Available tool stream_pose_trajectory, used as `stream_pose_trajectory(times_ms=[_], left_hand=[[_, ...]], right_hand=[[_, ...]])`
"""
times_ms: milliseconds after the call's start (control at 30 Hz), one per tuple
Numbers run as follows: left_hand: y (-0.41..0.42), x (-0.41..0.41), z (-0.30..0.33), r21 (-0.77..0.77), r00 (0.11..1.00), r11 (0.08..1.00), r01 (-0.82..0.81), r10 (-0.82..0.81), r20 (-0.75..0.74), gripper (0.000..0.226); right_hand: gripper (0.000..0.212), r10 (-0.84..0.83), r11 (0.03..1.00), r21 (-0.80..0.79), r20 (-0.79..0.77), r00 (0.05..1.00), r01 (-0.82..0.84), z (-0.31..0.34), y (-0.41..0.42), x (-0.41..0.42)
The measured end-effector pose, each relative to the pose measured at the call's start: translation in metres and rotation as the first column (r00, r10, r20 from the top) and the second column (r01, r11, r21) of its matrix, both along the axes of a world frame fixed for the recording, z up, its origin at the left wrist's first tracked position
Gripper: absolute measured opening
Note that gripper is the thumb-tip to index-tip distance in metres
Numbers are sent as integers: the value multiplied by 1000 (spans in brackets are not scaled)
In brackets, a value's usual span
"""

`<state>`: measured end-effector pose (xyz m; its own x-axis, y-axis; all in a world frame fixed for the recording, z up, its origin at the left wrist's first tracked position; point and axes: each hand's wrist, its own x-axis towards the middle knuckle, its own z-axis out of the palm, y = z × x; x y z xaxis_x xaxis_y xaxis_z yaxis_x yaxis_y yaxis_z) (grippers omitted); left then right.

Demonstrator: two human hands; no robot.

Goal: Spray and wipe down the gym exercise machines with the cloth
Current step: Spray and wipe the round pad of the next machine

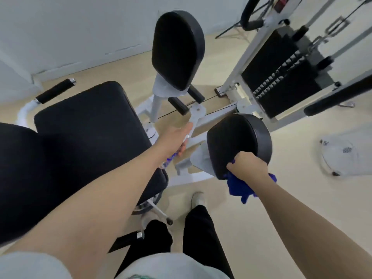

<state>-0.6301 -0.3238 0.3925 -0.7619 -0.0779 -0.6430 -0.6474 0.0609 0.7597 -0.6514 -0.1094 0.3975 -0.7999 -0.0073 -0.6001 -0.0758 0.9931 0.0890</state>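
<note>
- The right hand [248, 165] is gripping the blue cloth [240, 187], fingers clenched round it, and pressing it against the near edge of the near black pad [233, 141] of the machine; loose folds are hanging below the wrist.
- The left hand [177, 137] is grasping a clear spray bottle [168, 160], fingers curled round it, between the seat [90, 121] and the near pad; the bottle is blurred and its print cannot be read.
- A far black pad [178, 49] is standing upright beyond it, well apart from the near one.
- The weight stack [281, 77] is sitting at far right inside a white frame.
- Pale floor [291, 198] is lying open to the right of the person's legs.
- A white object [340, 156] with small unreadable marks is lying on the floor at right.
</note>
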Motion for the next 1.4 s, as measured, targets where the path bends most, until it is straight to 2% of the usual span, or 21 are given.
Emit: stream_pose_trajectory(times_ms=[133, 267, 367, 433, 467, 533, 600, 667, 767, 867, 1033, 1167, 1300, 1400], left_hand=[[44, -22, 2, -136, 995, 988, 71, -80, -57, 55], [83, -24, -18, -194, 993, 981, 24, -46, -109, 56], [104, -24, -36, -242, 983, 967, 86, -122, -138, 59], [112, -25, -41, -315, 969, 944, 97, -163, -187, 60], [118, -29, -45, -401, 961, 910, 101, -194, -198, 62], [127, -37, -47, -570, 953, 818, 82, -231, -194, 59], [133, -40, -48, -664, 954, 747, 40, -225, -196, 52], [138, -37, -55, -749, 960, 663, 5, -213, -182, 56], [145, -22, -69, -818, 966, 576, 1, -212, -148, 71], [157, -15, -75, -825, 969, 560, 76, -235, -71, 65], [176, -33, -76, -785, 976, 608, 118, -215, -19, 47], [190, -30, -87, -789, 972, 588, 176, -232, 43, 49], [179, -14, -105, -742, 968, 622, 250, -162, 191, 46], [163, -7, -110, -735, 967, 628, 255, -177, 184, 40]], right_hand=[[26, 95, 995, -10, -135, 986, -98, -12, 15, -1], [31, 280, 958, -16, -141, 949, -286, -16, 42, -15], [32, 450, 887, -35, -160, 879, -461, -19, 58, -36], [31, 559, 814, -65, -182, 809, -577, -21, 64, -53], [30, 618, 765, -68, -199, 760, -640, -23, 69, -65], [28, 720, 659, -85, -213, 660, -747, -28, 78, -85], [24, 805, 549, -91, -208, 555, -831, -30, 82, -100], [17, 871, 443, -92, -192, 452, -892, -31, 84, -115], [22, 927, 303, -86, -203, 315, -949, -36, 85, -134], [22, 952, 227, -109, -184, 244, -968, -41, 87, -146], [20, 957, 181, -116, -206, 202, -977, -37, 85, -152], [21, 959, 166, -107, -213, 186, -980, -37, 90, -150], [20, 956, 183, -138, -206, 209, -973, -39, 97, -146], [21, 937, 232, -127, -236, 257, -964, -45, 101, -141]])
